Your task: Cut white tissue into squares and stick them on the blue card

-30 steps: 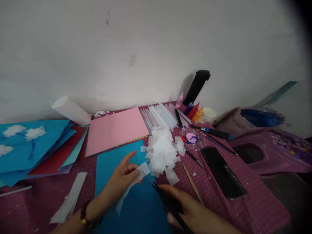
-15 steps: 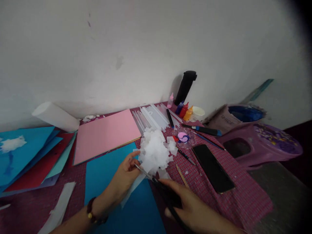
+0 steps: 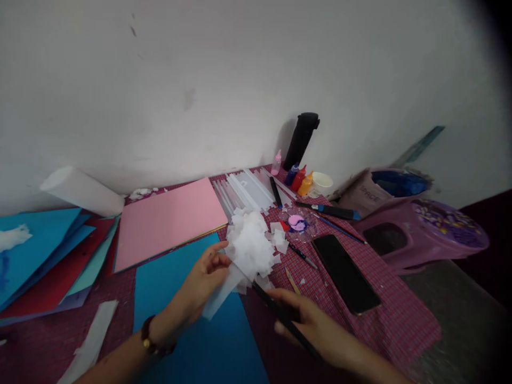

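My right hand (image 3: 310, 324) grips black scissors (image 3: 280, 314) at the white strip (image 3: 221, 300) pinched in my left hand (image 3: 203, 284), near the right edge of the blue sheet (image 3: 192, 346). I'm likely snipping; the next cut calls for a taut strip. Beyond, the white pile (image 3: 251, 242) sits at the sheet's far right corner.

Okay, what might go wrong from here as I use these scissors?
The scissors sit close to the left hand holding the white strip, so a slip might nick that hand. The loose pile of white pieces could scatter if bumped. Nearby paint, if wet, might smear stray pieces.
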Demonstrator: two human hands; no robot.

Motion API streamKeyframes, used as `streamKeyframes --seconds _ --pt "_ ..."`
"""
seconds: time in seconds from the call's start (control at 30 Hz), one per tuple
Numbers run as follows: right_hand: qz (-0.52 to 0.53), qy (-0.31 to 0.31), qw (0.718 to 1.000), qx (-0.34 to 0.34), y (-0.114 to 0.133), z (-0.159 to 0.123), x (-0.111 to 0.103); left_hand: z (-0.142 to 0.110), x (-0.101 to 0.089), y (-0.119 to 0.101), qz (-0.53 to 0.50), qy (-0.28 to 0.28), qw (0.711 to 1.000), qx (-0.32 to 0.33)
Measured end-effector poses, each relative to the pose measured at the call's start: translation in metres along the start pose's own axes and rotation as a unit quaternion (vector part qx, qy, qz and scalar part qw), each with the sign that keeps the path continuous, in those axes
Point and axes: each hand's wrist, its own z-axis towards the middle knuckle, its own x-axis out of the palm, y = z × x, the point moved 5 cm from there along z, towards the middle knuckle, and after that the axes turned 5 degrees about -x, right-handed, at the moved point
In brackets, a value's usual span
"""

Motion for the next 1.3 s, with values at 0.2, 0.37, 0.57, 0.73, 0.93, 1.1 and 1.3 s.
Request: streamKeyframes --seconds 0.2,0.37,0.57,0.73,0.93,1.1,1.3 --pt "0.014 -0.031 0.998 0.047 -0.016 0.003 -0.007 -0.001 -0.007 0.017 0.089 0.114 0.984 -0.102" --pt "-0.031 0.019 0.999 -0.019 -0.005 -0.001 -0.011 0.002 -0.015 0.016 0.090 0.053 0.991 -0.086" --pt "-0.090 0.048 0.995 0.006 -0.003 -0.012 -0.017 0.006 -0.022 0.003 0.067 0.003 0.996 -0.052" --pt "-0.106 0.049 0.993 -0.010 0.006 -0.003 -0.007 0.007 -0.008 0.007 0.063 0.048 0.996 -0.051" --pt "-0.058 0.026 0.998 -0.002 -0.001 0.006 -0.005 0.007 0.009 0.009 0.045 0.070 0.995 -0.060" --pt "-0.015 0.003 1.000 0.006 -0.006 0.005 -0.007 0.012 0.017 0.008 0.057 0.079 0.994 -0.051" --pt "-0.040 -0.039 0.998 -0.015 -0.008 0.006 -0.013 0.012 0.018 0.007 0.055 0.125 0.989 -0.049"
